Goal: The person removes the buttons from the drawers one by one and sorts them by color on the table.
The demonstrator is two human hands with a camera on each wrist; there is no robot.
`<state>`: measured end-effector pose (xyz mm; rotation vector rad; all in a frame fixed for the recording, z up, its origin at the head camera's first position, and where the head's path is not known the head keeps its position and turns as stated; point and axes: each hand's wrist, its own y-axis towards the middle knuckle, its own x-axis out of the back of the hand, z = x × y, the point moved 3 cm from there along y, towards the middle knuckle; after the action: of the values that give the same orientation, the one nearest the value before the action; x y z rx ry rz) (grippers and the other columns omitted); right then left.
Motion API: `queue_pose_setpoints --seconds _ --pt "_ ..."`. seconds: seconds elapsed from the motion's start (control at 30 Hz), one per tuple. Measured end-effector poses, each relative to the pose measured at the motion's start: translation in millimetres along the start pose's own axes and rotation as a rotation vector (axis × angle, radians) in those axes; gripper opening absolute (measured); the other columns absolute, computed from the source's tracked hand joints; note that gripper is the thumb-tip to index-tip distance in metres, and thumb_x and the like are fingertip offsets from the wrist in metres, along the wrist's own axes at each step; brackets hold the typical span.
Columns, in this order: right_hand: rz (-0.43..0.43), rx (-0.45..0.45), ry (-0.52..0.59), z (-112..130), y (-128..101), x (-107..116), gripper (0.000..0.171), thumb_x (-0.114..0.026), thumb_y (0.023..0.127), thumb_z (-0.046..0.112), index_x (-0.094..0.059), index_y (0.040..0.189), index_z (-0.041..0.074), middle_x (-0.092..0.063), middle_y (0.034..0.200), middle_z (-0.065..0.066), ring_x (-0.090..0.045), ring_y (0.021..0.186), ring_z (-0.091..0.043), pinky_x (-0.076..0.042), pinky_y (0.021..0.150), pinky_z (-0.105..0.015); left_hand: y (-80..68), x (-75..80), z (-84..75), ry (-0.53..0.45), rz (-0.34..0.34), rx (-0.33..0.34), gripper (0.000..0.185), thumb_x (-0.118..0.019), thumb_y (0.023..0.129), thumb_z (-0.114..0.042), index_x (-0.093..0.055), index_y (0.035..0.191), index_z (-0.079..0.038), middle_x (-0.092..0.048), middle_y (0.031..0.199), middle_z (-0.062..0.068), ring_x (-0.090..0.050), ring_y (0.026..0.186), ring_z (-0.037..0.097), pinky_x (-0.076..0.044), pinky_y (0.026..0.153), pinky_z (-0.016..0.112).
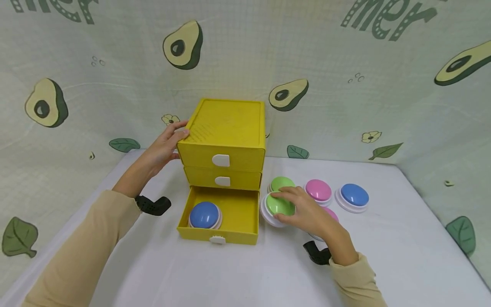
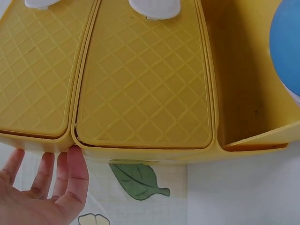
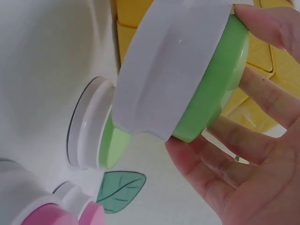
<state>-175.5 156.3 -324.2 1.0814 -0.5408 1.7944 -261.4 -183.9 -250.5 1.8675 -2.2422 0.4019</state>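
Observation:
My left hand (image 1: pixel 162 147) rests on the left side of a yellow three-drawer box (image 1: pixel 230 123), its fingertips against the side wall in the left wrist view. A blue dome push button (image 1: pixel 204 214) with a white base sits toward the left in the pulled-out bottom drawer (image 1: pixel 239 209). My right hand (image 1: pixel 307 211) pinches a green push button (image 3: pixel 215 84) by its edge, thumb on one side and fingers on the other. The right wrist view shows its white base tilted and raised off the table, just right of the drawer.
Behind the held button stands a second green button (image 1: pixel 283 182). Farther right are a pink button (image 1: pixel 318 189), another pink one (image 1: pixel 332 213) partly behind my hand, and a blue button (image 1: pixel 354 195). An avocado-print cloth (image 1: pixel 238 51) hangs behind the white table (image 1: pixel 172 273).

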Motion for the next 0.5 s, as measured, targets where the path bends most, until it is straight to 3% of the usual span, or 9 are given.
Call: queue_pose_setpoints --seconds 0.27,0.5 --pt "0.008 -0.028 -0.021 -13.6 -1.9 -2.6 0.045 -0.072 0.079 0.025 -0.062 0.121 0.012 -0.053 0.128 -0.017 -0.048 0.114 -0.034 -0.044 0.095 -0.050 0.1 -1.0 -1.1 0.001 0.001 -0.003 0.063 -0.039 0.095 -0.052 -0.015 0.147 -0.028 -0.015 0.153 0.008 -0.036 0.123 0.030 -0.035 0.097 0.048" --pt "0.060 -0.083 -0.007 -25.2 -0.4 -12.0 0.047 -0.072 0.080 0.026 -0.060 0.123 0.013 -0.050 0.131 -0.019 -0.044 0.119 -0.037 -0.042 0.097 -0.052 -1.1 -0.7 -1.5 0.002 0.000 0.000 0.062 -0.039 0.095 -0.051 -0.015 0.147 -0.028 -0.013 0.154 0.007 -0.034 0.126 0.030 -0.035 0.097 0.049"
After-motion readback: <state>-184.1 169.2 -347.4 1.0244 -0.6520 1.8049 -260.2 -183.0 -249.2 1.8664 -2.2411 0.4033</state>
